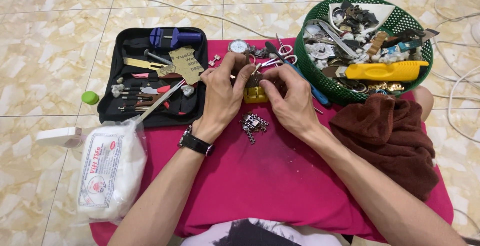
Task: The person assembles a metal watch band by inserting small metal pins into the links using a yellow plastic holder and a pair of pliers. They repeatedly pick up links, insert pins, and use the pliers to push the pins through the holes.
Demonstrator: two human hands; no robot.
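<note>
My left hand (222, 93) and my right hand (289, 98) meet over a small yellow block-shaped holder (255, 95) on the pink cloth (270, 176). The fingertips of both hands pinch a small dark metal piece, seemingly part of a watch band (254, 79), just above the holder. Most of that piece is hidden by my fingers. A little heap of loose metal band links (252, 123) lies just in front of the holder. A black strap sits on my left wrist.
An open black tool case (155, 76) with small tools lies at the left. A silver watch (239, 46) and scissors (280, 53) lie behind my hands. A green basket (320, 71) of parts stands at the right, with a brown towel (390, 131) below it and a cotton bag (110, 171) at front left.
</note>
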